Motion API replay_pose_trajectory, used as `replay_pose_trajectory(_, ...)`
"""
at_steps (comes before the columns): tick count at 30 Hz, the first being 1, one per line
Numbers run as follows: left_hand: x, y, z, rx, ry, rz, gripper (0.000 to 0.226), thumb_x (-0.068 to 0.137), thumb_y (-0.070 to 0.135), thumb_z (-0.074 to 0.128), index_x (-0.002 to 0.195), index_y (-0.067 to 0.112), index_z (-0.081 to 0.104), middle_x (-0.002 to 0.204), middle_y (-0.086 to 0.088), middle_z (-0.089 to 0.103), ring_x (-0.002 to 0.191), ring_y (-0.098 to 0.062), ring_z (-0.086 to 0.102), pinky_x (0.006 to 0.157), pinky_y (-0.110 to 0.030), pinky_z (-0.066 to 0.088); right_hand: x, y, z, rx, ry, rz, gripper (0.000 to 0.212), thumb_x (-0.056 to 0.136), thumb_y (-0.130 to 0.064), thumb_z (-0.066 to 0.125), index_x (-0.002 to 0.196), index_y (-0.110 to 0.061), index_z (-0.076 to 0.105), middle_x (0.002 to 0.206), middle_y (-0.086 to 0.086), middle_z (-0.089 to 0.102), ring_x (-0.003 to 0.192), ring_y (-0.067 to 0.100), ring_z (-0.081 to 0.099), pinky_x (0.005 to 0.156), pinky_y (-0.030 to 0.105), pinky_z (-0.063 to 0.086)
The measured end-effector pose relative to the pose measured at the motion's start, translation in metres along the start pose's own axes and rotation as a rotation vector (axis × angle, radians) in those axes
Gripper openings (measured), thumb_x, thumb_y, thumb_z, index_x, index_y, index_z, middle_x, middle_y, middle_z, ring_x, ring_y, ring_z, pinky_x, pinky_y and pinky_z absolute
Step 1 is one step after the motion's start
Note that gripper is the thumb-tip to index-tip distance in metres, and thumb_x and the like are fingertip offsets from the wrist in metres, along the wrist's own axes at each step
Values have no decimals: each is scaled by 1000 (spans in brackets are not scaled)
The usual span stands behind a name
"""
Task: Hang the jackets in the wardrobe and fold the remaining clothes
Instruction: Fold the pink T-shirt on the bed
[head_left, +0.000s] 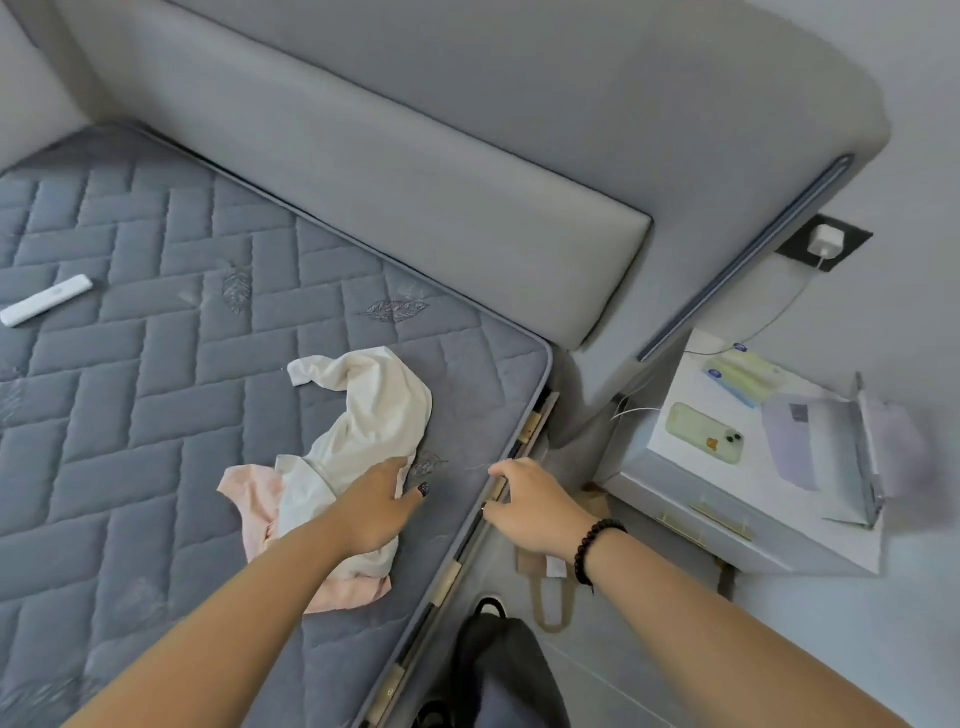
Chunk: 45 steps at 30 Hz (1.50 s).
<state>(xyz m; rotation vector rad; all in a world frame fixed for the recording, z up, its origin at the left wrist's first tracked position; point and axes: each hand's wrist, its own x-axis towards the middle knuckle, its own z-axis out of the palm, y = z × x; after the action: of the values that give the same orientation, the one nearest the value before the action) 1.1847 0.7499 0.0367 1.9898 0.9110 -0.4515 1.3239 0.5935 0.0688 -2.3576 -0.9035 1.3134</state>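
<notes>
Clothes lie crumpled near the mattress (156, 395) edge: a white garment (363, 415) draped over a pink garment (254, 499). Both forearms reach forward from the bottom of the view. The left hand (379, 499) lies palm down on the lower end of the white garment, fingers fairly straight, thumb out to the right on the mattress, pinching nothing. The right hand (530, 499), a beaded bracelet (597, 545) on its wrist, hovers at the mattress edge just beside the clothes, fingers loosely curled and holding nothing. A white remote (47, 300) lies well apart, far left.
</notes>
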Motion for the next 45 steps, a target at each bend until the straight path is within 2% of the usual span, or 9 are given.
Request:
replay_pose_trajectory(3,30,-20,2,-45,19,-125,66,98,27,52,151,5,19,157,-10,25,144,-25,24,113,-29,21,44,8,1,0,-42,14,54,93,-30,51,143,-19,36,149,-1,27,85,1,51,59,12,39)
replay_pose_trajectory(9,88,-75,13,3,149,-393,82,87,28,63,150,3,17,153,-20,23,140,-38,23,113,-43,25,118,22,20,22,-109,89,47,92,-28,51,138,-21,42,146,0,33,92,7,49,57,12,36)
replay_pose_trajectory(13,115,-112,21,49,238,-690,117,77,50,72,151,15,-12,159,-14,-11,146,-39,-9,117,-55,7,160,24,52,55,-163,121,46,93,-28,50,138,-20,42,145,0,35,80,4,49,59,15,40)
replay_pose_trajectory(18,140,-169,23,-137,195,-874,118,75,52,74,151,4,-3,151,-19,26,137,-38,32,110,-47,31,208,19,97,186,-208,180,45,92,-30,54,136,-20,45,141,-1,45,104,13,55,71,20,41)
replay_pose_trajectory(23,143,-185,24,-132,345,-674,22,90,17,59,99,-3,57,92,-17,64,82,-32,55,71,-34,39,236,7,124,446,-213,294,58,86,-35,64,134,-7,48,127,10,57,113,26,58,100,42,47)
replay_pose_trajectory(28,123,-158,20,-229,555,-446,30,88,8,59,62,3,43,56,-6,45,52,-14,37,48,-23,28,247,-10,122,790,-243,411,79,73,-58,71,137,-23,40,123,-4,51,110,17,53,83,36,48)
replay_pose_trajectory(33,97,-102,27,-419,483,-134,25,91,8,59,77,29,63,91,14,63,80,-4,59,63,-12,44,250,-29,112,1061,-346,447,92,62,-60,77,138,-23,40,113,0,62,96,21,62,69,35,52)
replay_pose_trajectory(39,99,-50,23,-559,481,45,50,90,7,61,80,56,65,100,28,62,95,6,56,73,-3,40,255,-29,57,945,-89,339,28,91,-1,52,113,-12,66,111,14,68,95,26,66,75,35,56)
replay_pose_trajectory(45,104,-34,-2,-629,553,25,32,90,5,61,104,33,68,101,17,66,87,1,60,70,-6,44,250,-64,-42,630,184,-18,30,86,2,57,106,-12,73,101,2,73,95,17,66,82,30,56)
